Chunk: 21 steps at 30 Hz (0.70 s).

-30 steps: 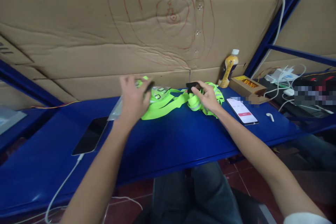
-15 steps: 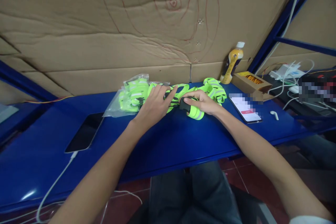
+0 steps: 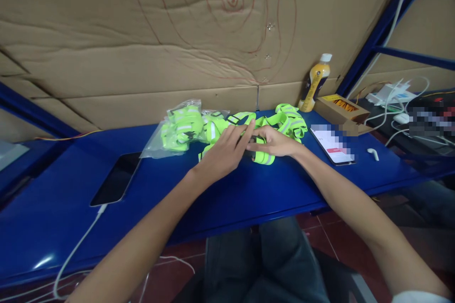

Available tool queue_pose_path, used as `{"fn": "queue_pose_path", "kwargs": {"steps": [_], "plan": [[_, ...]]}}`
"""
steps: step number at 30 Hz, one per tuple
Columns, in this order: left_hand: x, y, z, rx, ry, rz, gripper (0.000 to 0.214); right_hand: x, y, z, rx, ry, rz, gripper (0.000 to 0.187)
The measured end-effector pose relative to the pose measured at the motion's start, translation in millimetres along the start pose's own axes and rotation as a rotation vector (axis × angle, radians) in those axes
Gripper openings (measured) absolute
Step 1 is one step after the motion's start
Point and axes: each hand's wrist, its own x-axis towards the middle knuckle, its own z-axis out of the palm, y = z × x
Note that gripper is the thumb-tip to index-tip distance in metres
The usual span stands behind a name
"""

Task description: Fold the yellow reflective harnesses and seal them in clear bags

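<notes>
My right hand pinches a folded loop of neon-green reflective strap with a grey stripe, at its dark buckle. Up against it is my left hand, its fingers bent over the same spot and closed on the strap; they hide most of the buckle. Green webbing comes out from under the left hand on its far side. Behind both hands lies more of the strap, running right into a loose bundle. A clear plastic bag of folded green straps rests left of the left hand.
On the blue table a dark phone charges at left. To the right are a lit phone, a white earbud, a yellow bottle and an open cardboard box. A cardboard wall closes off the back.
My left hand has moved right and slightly toward me, from beside the strap to meet the right hand. The black buckle, plain before, is now mostly covered. My right hand has barely moved.
</notes>
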Motion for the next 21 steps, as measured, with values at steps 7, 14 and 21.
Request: {"fn": "queue_pose_path", "kwargs": {"steps": [7,14,21], "plan": [[3,-21,-40.3,-0.397,0.004,-0.18,0.052,-10,-17,-14,-0.621,0.141,-0.198,0.018],[13,-25,-50.2,-0.866,0.069,-0.494,0.035,2,-10,-3,-1.045,0.463,-0.541,0.031],[7,-42,-37.8,-1.084,0.274,-0.625,0.045,7,-32,-4,-0.716,0.326,-0.386,0.068]]}}
